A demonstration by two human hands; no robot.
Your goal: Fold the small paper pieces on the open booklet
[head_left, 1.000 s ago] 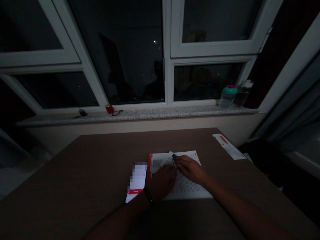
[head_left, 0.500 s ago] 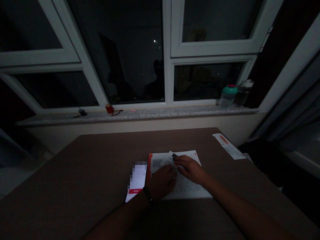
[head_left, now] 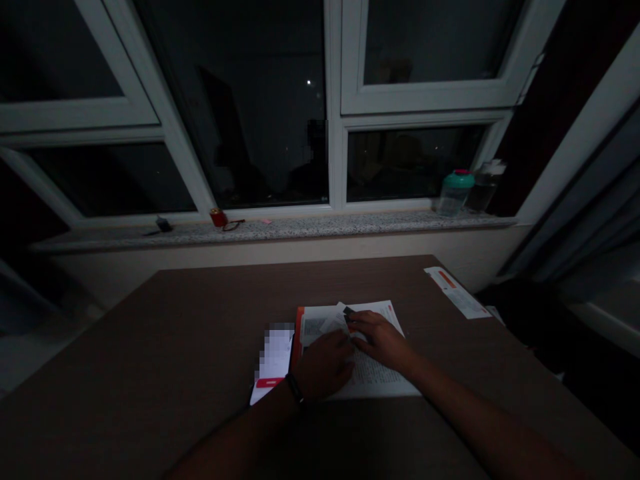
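Observation:
A printed booklet (head_left: 380,381) with an orange left edge lies on the table under both hands. My left hand (head_left: 324,365), with a dark wristband, rests on its left half; the fingers are curled and what they hold, if anything, is hidden. My right hand (head_left: 384,340) reaches in from the right, fingertips close together on a small dark object (head_left: 348,311) whose kind I cannot make out. A pale slip of paper (head_left: 333,319) lies at an angle on the page, just beyond the left fingers. The fingertips of both hands almost meet.
A phone (head_left: 275,357) with a lit screen lies left of the booklet. Another printed sheet (head_left: 457,293) is at the table's right edge. On the windowsill (head_left: 310,227) stand a teal-lidded bottle (head_left: 456,193), a clear bottle (head_left: 484,187) and a small red container (head_left: 218,217).
My right hand has shifted very slightly, its fingers still on the small dark object. My left hand, the booklet and the phone stay almost where they were.

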